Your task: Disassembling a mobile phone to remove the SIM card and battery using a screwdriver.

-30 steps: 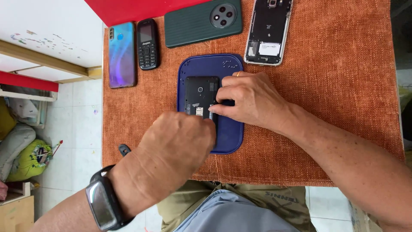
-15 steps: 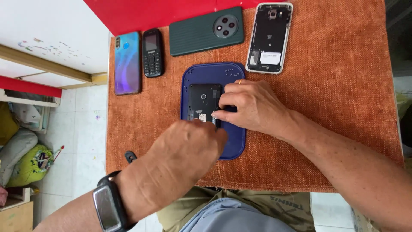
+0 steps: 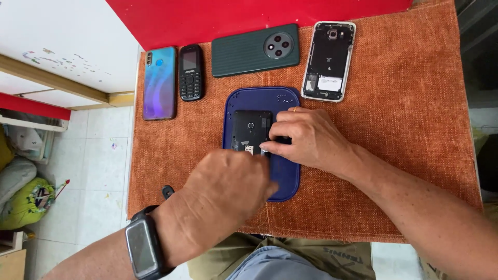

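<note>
A small black phone [image 3: 250, 129] lies back-up, its cover off, on a dark blue mat [image 3: 262, 98] on the orange cloth [image 3: 404, 119]. My right hand [image 3: 306, 137] rests on the phone's right side, fingertips pinched at its lower edge. My left hand [image 3: 228, 186], a dark watch on its wrist, hovers over the mat's near end with fingers curled toward the phone's bottom. What the left fingers hold, if anything, is hidden.
Along the far edge of the cloth lie a blue-purple smartphone [image 3: 159, 82], a black keypad phone [image 3: 190, 71], a dark green phone [image 3: 255, 49] and an opened phone without its back [image 3: 329, 59]. A red surface [image 3: 233, 18] borders the cloth. Tiled floor at left.
The view has shifted a little. My left hand stays over the near end of the mat, and my right fingertips have shifted slightly along the phone's lower edge.
</note>
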